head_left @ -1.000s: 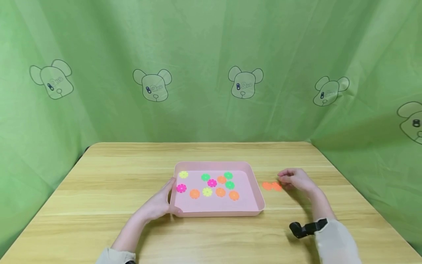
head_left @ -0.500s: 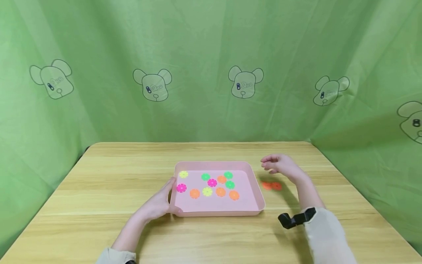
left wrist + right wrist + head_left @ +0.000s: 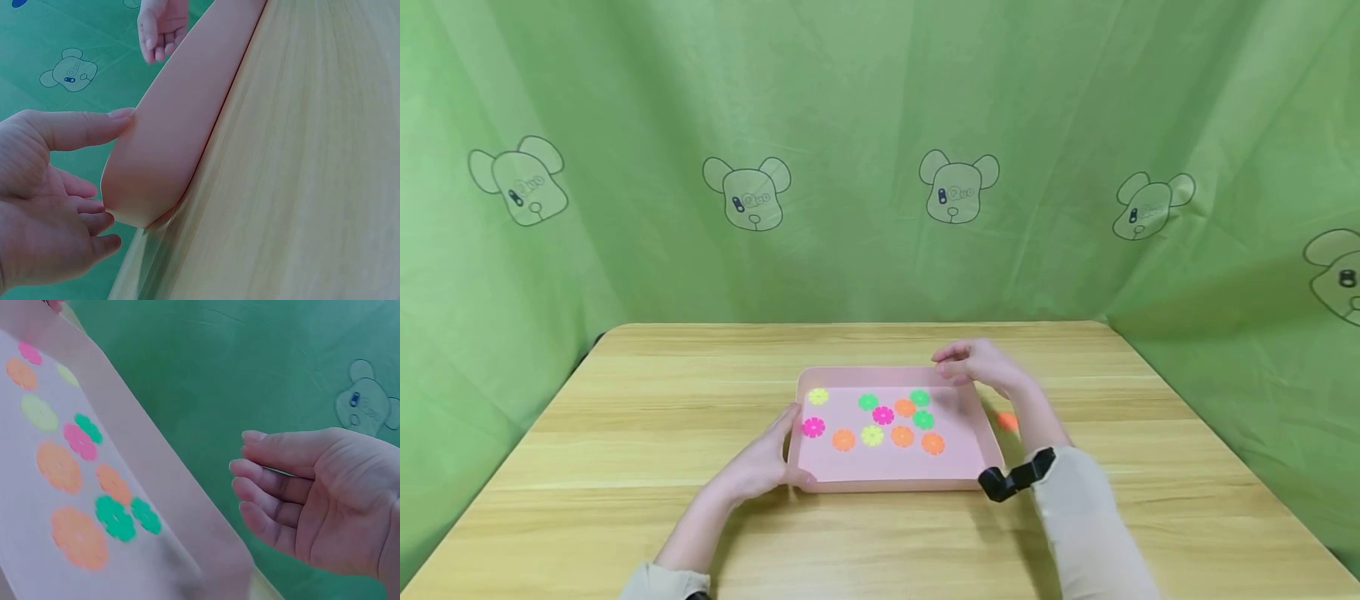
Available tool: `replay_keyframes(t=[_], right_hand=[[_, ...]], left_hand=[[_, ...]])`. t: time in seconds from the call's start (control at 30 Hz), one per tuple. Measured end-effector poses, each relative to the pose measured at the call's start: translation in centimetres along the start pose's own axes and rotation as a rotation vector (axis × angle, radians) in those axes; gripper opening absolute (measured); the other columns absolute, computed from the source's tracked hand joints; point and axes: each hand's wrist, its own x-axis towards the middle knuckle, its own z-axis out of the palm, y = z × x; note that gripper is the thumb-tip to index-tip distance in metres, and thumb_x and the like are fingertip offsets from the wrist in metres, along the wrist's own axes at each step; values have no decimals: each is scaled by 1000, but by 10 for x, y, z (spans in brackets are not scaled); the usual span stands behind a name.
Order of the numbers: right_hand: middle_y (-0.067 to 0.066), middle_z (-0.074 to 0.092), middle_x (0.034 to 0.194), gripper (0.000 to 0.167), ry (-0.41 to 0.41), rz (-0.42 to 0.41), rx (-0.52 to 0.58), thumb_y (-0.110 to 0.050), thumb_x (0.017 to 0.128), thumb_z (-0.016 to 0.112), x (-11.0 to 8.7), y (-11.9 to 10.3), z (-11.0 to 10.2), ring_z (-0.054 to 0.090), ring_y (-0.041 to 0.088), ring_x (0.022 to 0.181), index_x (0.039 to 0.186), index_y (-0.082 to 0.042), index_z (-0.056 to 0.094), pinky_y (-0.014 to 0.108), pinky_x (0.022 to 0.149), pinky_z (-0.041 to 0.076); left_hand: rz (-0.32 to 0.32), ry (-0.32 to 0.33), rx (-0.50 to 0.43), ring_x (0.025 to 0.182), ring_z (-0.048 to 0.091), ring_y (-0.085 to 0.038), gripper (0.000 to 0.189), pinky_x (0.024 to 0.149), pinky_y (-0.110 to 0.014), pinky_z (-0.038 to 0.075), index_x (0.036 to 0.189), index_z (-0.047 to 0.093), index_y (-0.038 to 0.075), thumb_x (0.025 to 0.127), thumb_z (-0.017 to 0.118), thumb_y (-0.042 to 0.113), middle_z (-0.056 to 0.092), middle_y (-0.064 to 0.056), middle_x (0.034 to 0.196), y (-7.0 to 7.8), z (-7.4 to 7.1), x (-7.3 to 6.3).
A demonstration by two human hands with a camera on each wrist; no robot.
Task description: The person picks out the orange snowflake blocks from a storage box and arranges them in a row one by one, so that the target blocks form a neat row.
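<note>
A shallow pink tray (image 3: 895, 486) sits on the wooden table, with several flower-shaped plastic discs lying flat in it: orange (image 3: 902, 436), green (image 3: 868, 402), yellow (image 3: 872, 435) and magenta (image 3: 883, 415). My left hand (image 3: 756, 462) holds the tray's near left corner, thumb on the front wall and fingers along the left side. Over the tray's far right corner hovers my right hand (image 3: 981, 364). In the right wrist view its fingers are loosely bent and nothing shows between them. An orange disc (image 3: 1007, 421) lies on the table right of the tray, partly behind the right forearm.
The wooden table (image 3: 625, 417) stretches out on both sides of the tray. A green curtain (image 3: 850, 275) with printed mouse heads hangs behind it and at the sides. A black wrist camera (image 3: 1015, 477) juts from the right sleeve.
My right hand has risen from beside the orange discs and moved left to the tray's far right corner. Its forearm now covers part of those discs. The left hand and tray stay put.
</note>
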Motion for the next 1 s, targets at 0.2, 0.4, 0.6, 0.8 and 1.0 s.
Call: replay_keyframes(t=[0.2,0.4,0.6,0.8,1.0], right_hand=[[11,65,100,36,-41,7,-54,-15,84,66,14,1,16,59,20,78,117,1,61,34,68,49],[14,65,90,34,-104,-22,2,-6,85,63,27,17,30,56,18,64,116,7,60,26,55,44],[10,67,94,33,-89,-14,22,-4,82,66,31,27,42,52,14,65,113,6,62,25,58,44],[6,68,97,30,-51,20,-67,-6,79,70,34,31,50,49,11,58,108,-2,67,23,53,41],[-3,64,96,25,-7,52,-243,-18,75,76,36,28,54,49,12,65,100,-17,72,22,56,38]], left_hand=[[1,-1,-3,139,10,-34,108,110,-53,9,146,15,-4,60,80,8,13,-20,152,0,0,0],[3,-1,2,139,10,-35,108,110,-53,9,146,15,-5,61,80,9,13,-20,152,0,0,0],[4,-3,13,139,10,-34,108,110,-52,9,146,15,-4,61,80,10,13,-20,152,0,0,0],[11,-7,16,139,10,-34,107,110,-52,9,146,15,-5,62,79,9,13,-21,152,-1,0,1],[11,-5,6,139,9,-35,107,110,-52,9,145,14,-5,62,80,8,12,-21,152,-2,-1,1]])
